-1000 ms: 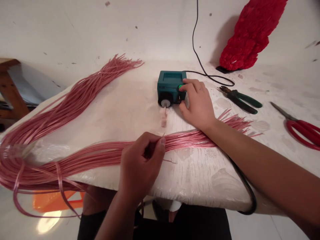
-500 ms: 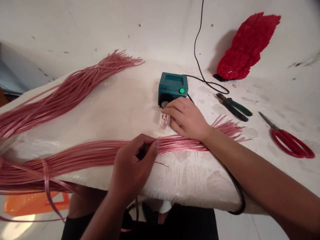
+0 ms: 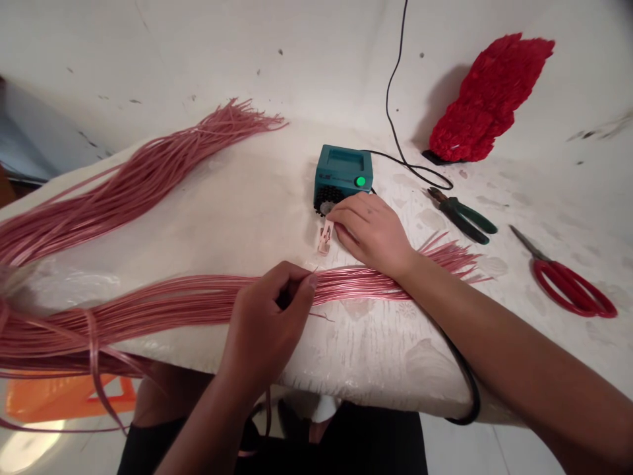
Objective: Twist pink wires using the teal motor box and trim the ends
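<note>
No words or numbers can be read; a tiny mark on the front of the teal box (image 3: 324,174) is too small to make out.

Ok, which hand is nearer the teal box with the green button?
Right hand: just in front of the teal box. The left hand is farther off, at the table's edge, pinching pink strands.

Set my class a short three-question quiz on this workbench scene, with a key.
1. Which hand pinches strands of the pink cord bundle?
2. True or false: the red-handled scissors lie to the left of the teal box.
3. What colour is the round button on that box? A) red B) green C) white

Key: 1. The left hand. 2. False. 3. B.
</note>
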The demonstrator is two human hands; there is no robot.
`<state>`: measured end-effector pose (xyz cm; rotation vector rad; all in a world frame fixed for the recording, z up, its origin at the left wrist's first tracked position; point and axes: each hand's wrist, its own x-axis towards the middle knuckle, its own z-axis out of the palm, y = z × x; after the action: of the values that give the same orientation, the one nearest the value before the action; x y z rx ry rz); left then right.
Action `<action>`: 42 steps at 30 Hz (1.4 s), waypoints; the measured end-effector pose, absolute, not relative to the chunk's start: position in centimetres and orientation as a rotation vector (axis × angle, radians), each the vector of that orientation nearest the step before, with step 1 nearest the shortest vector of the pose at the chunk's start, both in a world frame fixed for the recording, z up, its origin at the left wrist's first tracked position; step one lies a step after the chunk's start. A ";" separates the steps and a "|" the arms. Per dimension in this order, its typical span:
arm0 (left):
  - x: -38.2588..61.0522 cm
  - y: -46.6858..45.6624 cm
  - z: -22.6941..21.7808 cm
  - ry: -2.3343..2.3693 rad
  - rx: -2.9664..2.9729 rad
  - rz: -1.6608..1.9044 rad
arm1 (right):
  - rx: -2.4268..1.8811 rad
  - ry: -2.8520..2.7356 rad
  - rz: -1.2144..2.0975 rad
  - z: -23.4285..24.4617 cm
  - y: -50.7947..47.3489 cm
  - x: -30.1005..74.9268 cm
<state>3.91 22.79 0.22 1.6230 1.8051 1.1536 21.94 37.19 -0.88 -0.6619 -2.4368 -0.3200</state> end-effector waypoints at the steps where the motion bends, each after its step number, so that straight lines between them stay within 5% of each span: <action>1: 3.9 22.8 0.2 1.810 1.643 1.143 | -0.640 -2.436 -0.318 -0.9 37.2 22.0; 42: 4.1 24.2 -0.6 1.761 1.712 1.093 | -0.906 -2.648 -0.710 0.7 37.0 18.5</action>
<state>4.09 24.19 -0.57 1.7121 1.7615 1.0927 18.48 36.96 0.75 -0.9060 -2.6484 -0.7098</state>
